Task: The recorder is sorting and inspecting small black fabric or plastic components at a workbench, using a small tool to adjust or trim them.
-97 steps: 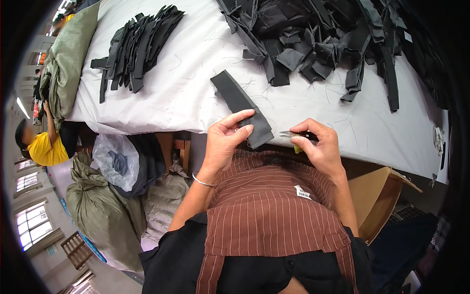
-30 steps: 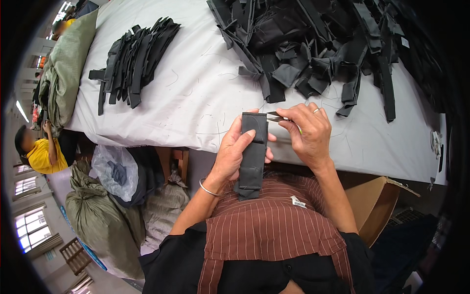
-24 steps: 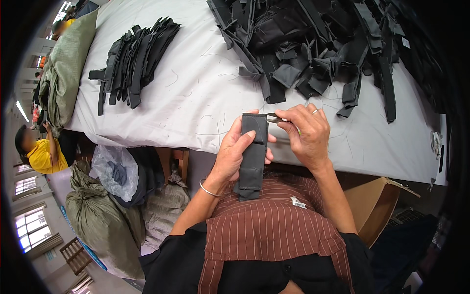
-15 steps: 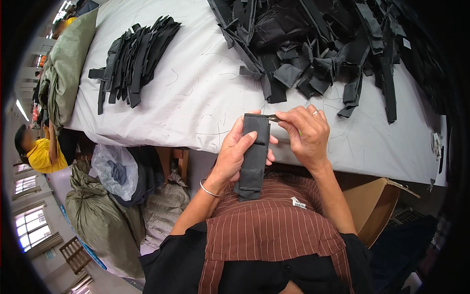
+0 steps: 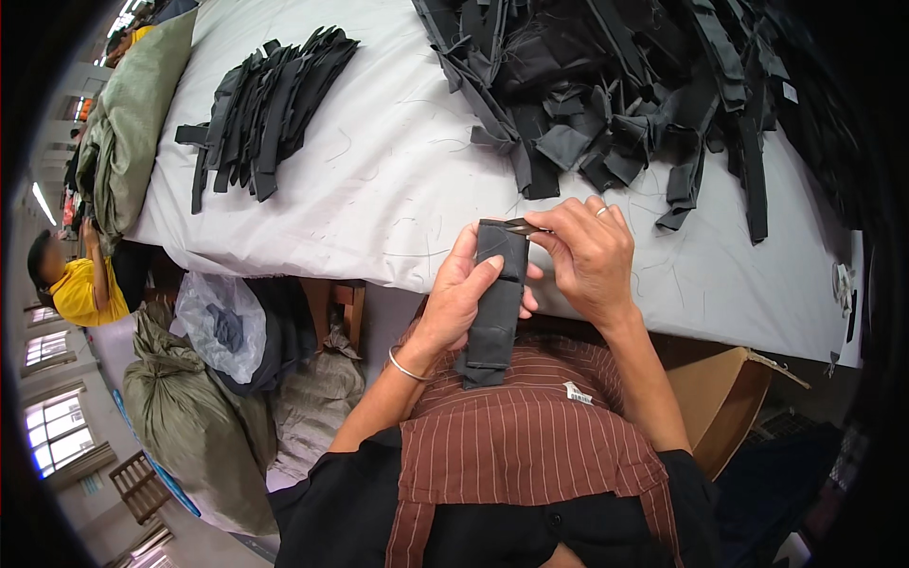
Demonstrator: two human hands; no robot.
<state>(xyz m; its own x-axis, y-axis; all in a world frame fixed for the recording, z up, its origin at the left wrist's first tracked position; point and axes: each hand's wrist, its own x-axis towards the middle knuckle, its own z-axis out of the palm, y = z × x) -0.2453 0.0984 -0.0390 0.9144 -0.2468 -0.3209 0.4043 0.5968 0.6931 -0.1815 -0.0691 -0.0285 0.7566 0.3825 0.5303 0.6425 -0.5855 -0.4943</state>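
Observation:
My left hand [image 5: 455, 303] is closed around a folded dark grey fabric strip [image 5: 494, 327], thumb on its front face and fingertips behind its right edge. The strip hangs upright over my brown striped apron, with seams across it. My right hand [image 5: 592, 256] pinches a small pair of thread snips [image 5: 520, 227]; most of the tool is hidden in the fingers. Its dark metal tip lies against the strip's top right corner. On the white-covered table [image 5: 398, 189], to the far left, lies a neat row of similar strips [image 5: 270, 114].
A tangled heap of dark strips [image 5: 606, 104] with loose threads covers the table's far right. Below the front edge are a cardboard box [image 5: 715, 402] at right and bulging sacks [image 5: 194, 402] at left. A person in yellow [image 5: 90, 292] is at the far left.
The snips' tip has moved slightly left, from beside the strip's right edge onto its top corner. Both hands keep their holds; the view has shifted slightly.

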